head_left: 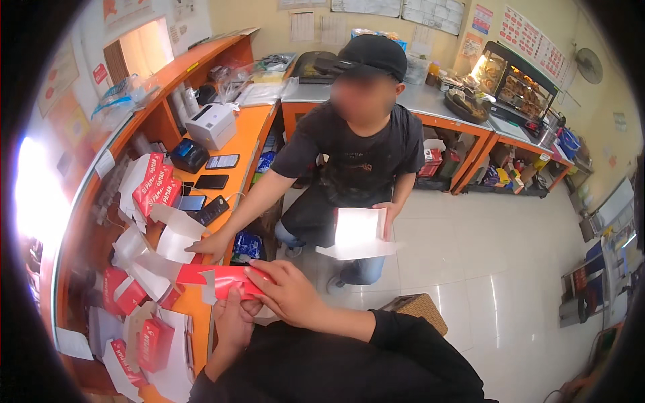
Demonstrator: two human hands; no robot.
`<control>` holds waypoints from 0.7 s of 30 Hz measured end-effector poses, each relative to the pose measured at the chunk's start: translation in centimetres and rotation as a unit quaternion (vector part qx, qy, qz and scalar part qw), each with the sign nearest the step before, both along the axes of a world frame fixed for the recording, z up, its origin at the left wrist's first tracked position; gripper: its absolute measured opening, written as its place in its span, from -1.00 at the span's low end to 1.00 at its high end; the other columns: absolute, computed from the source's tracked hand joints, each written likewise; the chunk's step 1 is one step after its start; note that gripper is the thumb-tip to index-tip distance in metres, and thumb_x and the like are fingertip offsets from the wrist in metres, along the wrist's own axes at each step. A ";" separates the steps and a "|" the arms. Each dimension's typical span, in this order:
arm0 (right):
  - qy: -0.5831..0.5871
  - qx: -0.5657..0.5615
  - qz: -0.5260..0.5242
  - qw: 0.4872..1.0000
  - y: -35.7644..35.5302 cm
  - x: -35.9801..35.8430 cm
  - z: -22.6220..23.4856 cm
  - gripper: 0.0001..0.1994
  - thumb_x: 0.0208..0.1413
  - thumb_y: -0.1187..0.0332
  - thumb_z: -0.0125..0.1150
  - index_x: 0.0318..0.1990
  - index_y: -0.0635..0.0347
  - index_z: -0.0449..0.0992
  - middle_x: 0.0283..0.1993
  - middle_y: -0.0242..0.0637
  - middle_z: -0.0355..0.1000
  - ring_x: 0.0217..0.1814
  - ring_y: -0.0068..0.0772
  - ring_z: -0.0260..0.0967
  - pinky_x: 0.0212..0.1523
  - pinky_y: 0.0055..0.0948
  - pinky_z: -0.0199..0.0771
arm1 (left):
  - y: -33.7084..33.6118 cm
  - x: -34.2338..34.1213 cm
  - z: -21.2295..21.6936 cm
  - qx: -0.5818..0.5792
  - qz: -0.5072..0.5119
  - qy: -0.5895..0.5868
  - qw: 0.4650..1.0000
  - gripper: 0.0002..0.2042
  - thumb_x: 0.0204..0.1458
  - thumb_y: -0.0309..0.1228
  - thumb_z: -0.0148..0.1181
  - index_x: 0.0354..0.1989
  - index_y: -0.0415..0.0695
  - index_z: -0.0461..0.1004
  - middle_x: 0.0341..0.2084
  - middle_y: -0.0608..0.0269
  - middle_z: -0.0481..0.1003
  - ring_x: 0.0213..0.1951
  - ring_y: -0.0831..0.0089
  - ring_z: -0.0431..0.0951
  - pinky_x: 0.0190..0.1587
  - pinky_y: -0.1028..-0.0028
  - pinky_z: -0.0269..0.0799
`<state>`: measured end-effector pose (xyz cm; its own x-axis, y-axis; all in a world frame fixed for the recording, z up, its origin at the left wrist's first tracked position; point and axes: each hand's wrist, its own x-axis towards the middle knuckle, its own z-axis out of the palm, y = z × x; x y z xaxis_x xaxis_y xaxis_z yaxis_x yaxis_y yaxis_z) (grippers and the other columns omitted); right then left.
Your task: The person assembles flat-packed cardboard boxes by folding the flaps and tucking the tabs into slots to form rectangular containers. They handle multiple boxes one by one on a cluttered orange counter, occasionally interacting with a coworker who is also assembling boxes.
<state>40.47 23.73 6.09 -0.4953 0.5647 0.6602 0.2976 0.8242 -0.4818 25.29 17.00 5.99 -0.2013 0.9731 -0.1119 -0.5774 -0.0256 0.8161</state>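
A partly folded red cardboard box (226, 279) with a white tab is held between my hands at the orange counter's edge. My left hand (235, 319) grips its lower side, fingers curled. From the right, my right hand (290, 293) closes over its near end, fingers pressed on the red face. Several red-and-white boxes (156, 341) lie on the counter to the left, some with open flaps. Opposite me, a person in a dark cap and shirt (366, 144) holds an open white box (359, 230) and reaches with the other hand (213, 246) toward a white box on the counter.
Phones (212, 181) and a white label printer (211, 125) stand on the orange counter (252, 138). A woven stool (420, 312) is by my right arm. At the back are a lit food warmer (527, 94) and metal-topped tables (433, 101); tiled floor (470, 248) lies to the right.
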 end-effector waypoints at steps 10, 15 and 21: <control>0.189 -0.430 0.096 0.877 0.2 3.0 -2.9 -0.48 0.27 0.35 -0.10 0.36 0.14 0.01 0.03 -0.18 0.32 -0.24 -0.44 0.40 -0.17 -0.47 0.42 | -1.9 -3.4 1.9 -0.072 -0.180 0.458 0.867 -0.80 0.17 -0.45 0.00 -0.17 -0.31 0.48 -0.36 0.25 0.53 -0.36 0.61 0.47 -0.30 0.55 0.37; 0.272 -0.210 -0.230 0.910 6.7 11.8 -7.5 -0.54 0.26 0.26 -0.03 0.27 0.17 0.15 -0.32 -0.38 0.30 -0.49 -0.62 0.21 -0.44 -0.59 0.32 | -2.3 -3.8 -0.2 -0.145 -0.264 0.326 0.896 -0.78 0.17 -0.42 0.02 -0.14 -0.31 0.47 -0.38 0.34 0.51 -0.38 0.67 0.42 -0.32 0.61 0.33; 0.508 -0.286 -0.499 0.641 11.5 32.3 -0.3 -0.35 0.13 0.40 -0.02 0.37 0.08 -0.08 -0.28 -0.37 0.38 -0.57 -0.64 0.14 -0.58 -0.62 0.18 | -1.2 -4.0 -1.4 -0.150 -0.297 0.259 0.907 -0.76 0.18 -0.40 0.02 -0.09 -0.30 0.44 -0.37 0.35 0.51 -0.38 0.67 0.44 -0.30 0.62 0.35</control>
<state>72.78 35.22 5.76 0.8224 0.5597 -0.1015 -0.1687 0.0695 -0.9832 21.30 15.82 4.59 0.2473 0.8686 -0.4294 0.0456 0.4323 0.9006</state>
